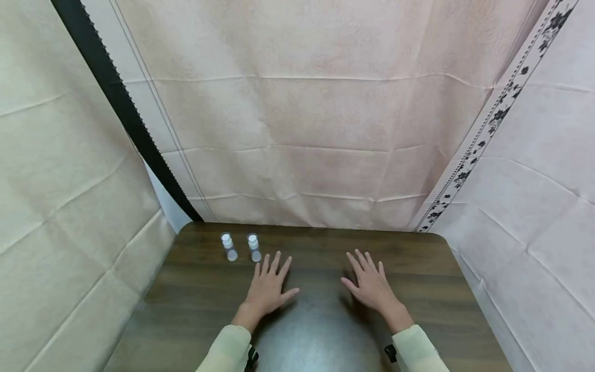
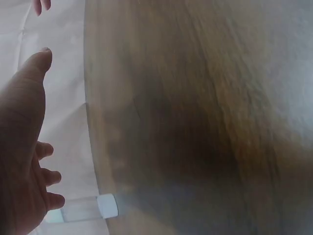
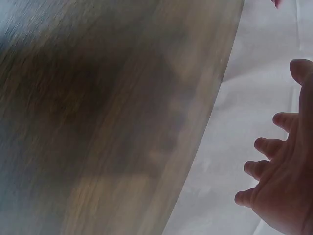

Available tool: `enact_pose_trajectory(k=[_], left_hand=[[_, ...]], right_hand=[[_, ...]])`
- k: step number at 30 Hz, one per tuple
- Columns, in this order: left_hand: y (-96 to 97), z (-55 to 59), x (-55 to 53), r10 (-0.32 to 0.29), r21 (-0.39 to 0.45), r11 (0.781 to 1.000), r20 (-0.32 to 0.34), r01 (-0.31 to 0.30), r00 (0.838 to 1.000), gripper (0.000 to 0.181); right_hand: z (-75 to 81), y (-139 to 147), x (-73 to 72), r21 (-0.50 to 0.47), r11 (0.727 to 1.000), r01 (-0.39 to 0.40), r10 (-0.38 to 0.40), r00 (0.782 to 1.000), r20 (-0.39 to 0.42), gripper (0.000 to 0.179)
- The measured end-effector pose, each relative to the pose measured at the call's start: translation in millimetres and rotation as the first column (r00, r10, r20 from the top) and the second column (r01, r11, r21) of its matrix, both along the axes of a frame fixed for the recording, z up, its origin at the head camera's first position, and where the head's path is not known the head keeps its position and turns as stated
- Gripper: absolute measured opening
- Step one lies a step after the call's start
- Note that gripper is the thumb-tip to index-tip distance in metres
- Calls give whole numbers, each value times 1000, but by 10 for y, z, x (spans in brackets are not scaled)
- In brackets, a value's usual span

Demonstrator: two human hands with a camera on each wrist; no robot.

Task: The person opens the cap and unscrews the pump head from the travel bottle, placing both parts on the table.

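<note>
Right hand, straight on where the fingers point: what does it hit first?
Likely the pinkish cloth behind the far edge of the table. No object shows between it and the right hand, but the hand's height is hard to judge; it might graze the table first.

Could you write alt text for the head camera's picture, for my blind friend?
A person's left hand and right hand, both empty, spread their fingers above a wood-grain table. Two small clear white-capped bottles sit beyond the left hand; pale fabric hangs behind.
</note>
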State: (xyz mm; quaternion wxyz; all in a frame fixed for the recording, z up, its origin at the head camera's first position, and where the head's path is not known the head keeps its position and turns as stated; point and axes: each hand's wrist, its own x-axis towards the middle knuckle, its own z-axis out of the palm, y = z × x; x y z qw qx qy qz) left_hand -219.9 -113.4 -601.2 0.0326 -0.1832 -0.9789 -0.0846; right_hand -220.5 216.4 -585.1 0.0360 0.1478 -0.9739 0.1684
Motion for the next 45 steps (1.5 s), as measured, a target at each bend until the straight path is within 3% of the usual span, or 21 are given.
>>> enact_pose_trajectory(k=[10, 18, 26, 32, 38, 45], left_hand=[[-109, 12, 24, 8, -6, 1000, 3, -8, 1000, 89], [-253, 12, 58, 3, 32, 999, -45, -1, 999, 85], [-412, 11, 104, 13, 41, 999, -53, -11, 998, 84], [-539, -8, 116, 19, 92, 996, -99, -10, 995, 79], [-662, -36, 62, 63, 173, 984, -166, -33, 984, 73], [-737, -43, -7, 171, 238, 961, -91, -145, 981, 74]], right_hand=[[42, -206, 39, -14, 997, -74, 74, 997, -9, 73], [72, -333, 61, -51, 993, -103, 102, 995, -20, 72], [90, -418, 35, -36, 989, -143, 144, 989, 33, 72], [75, -456, 17, -12, 983, -185, 185, 983, 9, 72], [102, -528, 5, 8, 976, -215, 215, 977, -4, 73], [152, -646, -13, -9, 970, -242, 241, 970, -12, 72]])
